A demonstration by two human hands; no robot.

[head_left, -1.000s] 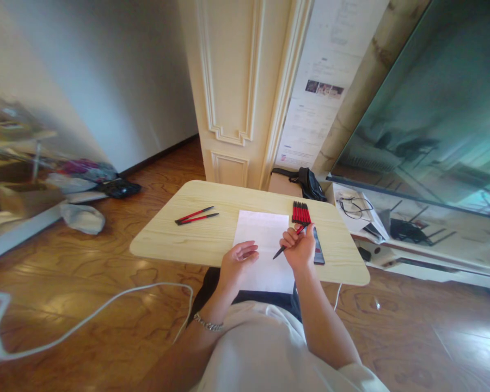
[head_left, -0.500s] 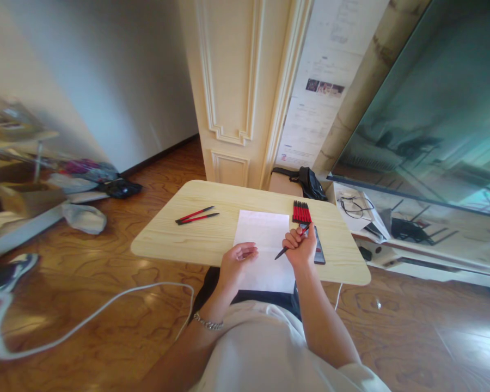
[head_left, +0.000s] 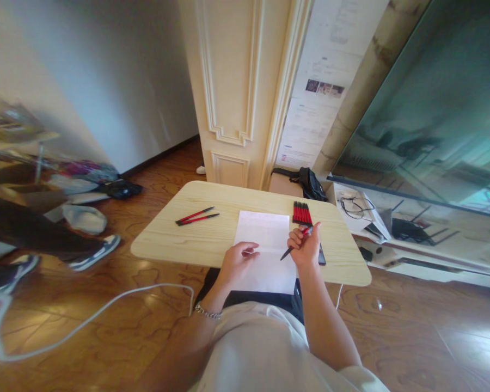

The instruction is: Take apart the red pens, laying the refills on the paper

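Observation:
My right hand [head_left: 306, 246] is closed around a red and black pen [head_left: 293, 248] with its dark tip pointing left over a white sheet of paper [head_left: 265, 239]. My left hand [head_left: 237, 261] rests on the sheet's near left corner, fingers loosely curled and nothing in it. Just beyond my right hand lies a row of several red and black pens [head_left: 301, 213]. Two more such pens [head_left: 196, 216] lie side by side on the left part of the light wooden table [head_left: 175, 239]. A dark flat object [head_left: 322, 255] shows under my right hand.
Another person's legs and sneakers [head_left: 87, 255] stand on the wooden floor at the left. A white cable [head_left: 90, 316] loops across the floor. A black bag [head_left: 310, 185] sits behind the table, and a low shelf with cables [head_left: 400, 231] is at the right.
My right hand has lifted the pen slightly and shifted right. Another person's legs have stepped into view at the left. My left hand has stayed on the paper.

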